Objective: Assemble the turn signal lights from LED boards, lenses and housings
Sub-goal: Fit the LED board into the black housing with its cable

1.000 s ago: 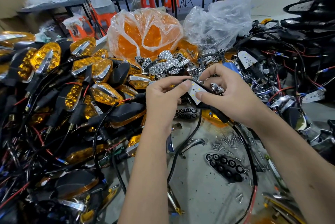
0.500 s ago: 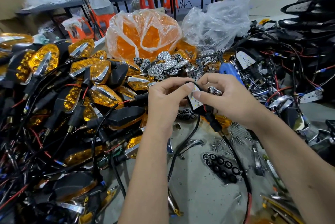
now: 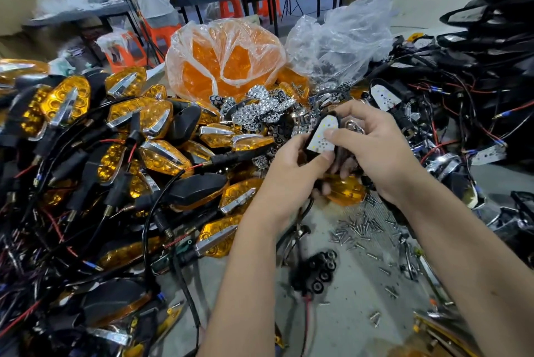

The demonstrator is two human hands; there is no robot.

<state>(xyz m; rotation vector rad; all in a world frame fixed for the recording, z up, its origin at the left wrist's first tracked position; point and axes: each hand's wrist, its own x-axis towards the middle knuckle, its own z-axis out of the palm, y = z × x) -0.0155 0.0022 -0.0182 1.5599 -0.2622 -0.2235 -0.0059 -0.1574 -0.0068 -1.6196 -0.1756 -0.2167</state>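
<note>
A black turn signal housing with a white LED board set in its open face is held up between both hands above the bench. My left hand grips the housing's lower end, thumb on the board's bottom edge. My right hand holds the upper side, its thumb pressing on the board, and a small chrome part shows behind its fingers. An amber lens lies on the bench just below the hands. The housing's black cable hangs down under my left wrist.
Finished amber-lensed signals with wires are piled at the left. A bag of amber lenses and chrome reflector inserts lie behind. Black housings with LED boards fill the right. Loose screws and a black insert lie on the bench. A person stands at a far table.
The housing has turned so that the LED board faces me more fully. My right thumb has moved onto the board. Both hands shifted slightly right.
</note>
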